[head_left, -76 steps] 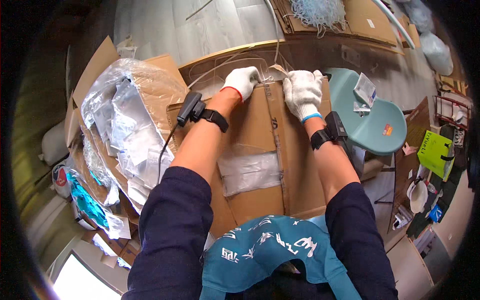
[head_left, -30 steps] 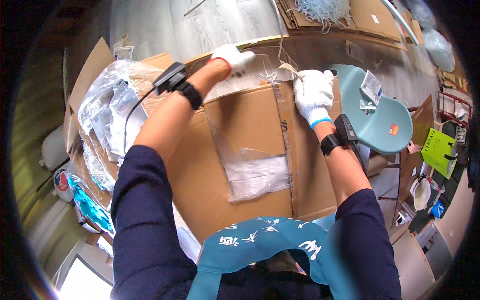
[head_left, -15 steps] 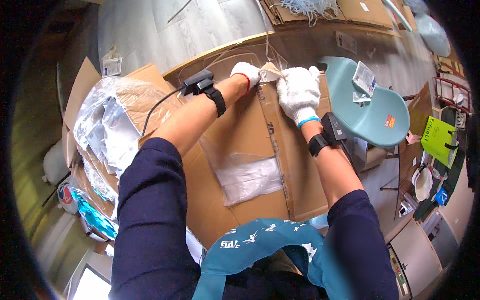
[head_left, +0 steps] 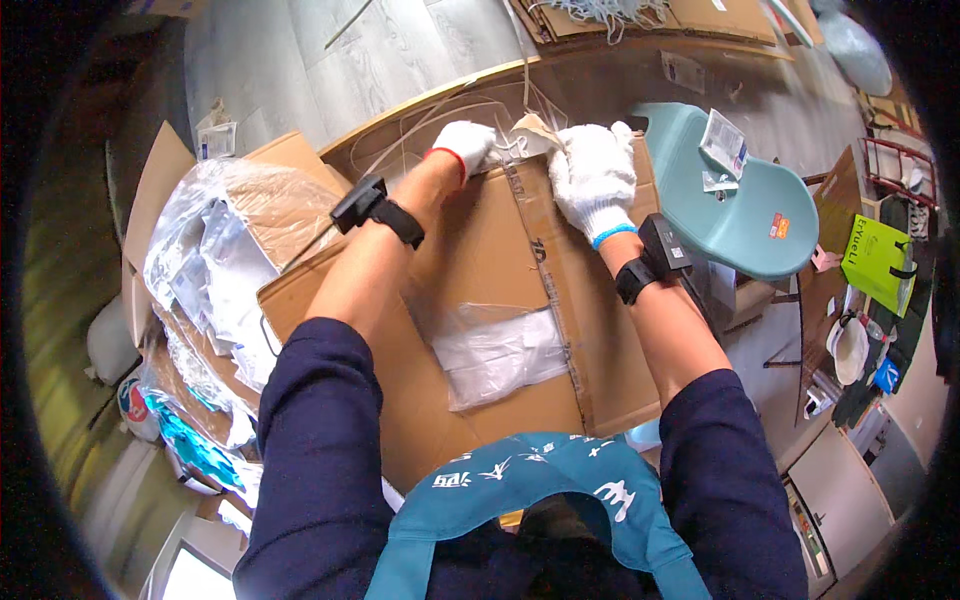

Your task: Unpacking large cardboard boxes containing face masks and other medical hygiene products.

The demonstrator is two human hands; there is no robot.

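Observation:
A large brown cardboard box (head_left: pixel 460 235) lies before me, with a taped seam running along it. At its far edge a torn, curled strip of tape (head_left: pixel 535 133) stands up between my hands. My left hand (head_left: pixel 467 146), in a white glove with a red cuff, is closed at the strip's left end; its fingertips are partly hidden. My right hand (head_left: pixel 594 176), in a white knit glove with a blue cuff, has its fingers curled over the box's far edge, right of the seam. A clear plastic bag with white contents (head_left: pixel 505 358) lies on the cardboard nearer me.
A blue-green plastic stool (head_left: pixel 745 205) with small packets (head_left: pixel 723 143) on it stands at the right. Plastic-wrapped goods (head_left: pixel 215 260) fill an open carton at the left. Loose straps (head_left: pixel 430 115) lie beyond the box. A bright green bag (head_left: pixel 880 270) is farther right.
My left hand has moved slightly left, away from the right hand, and more of the curled strip shows between them. The right hand stays at the box edge.

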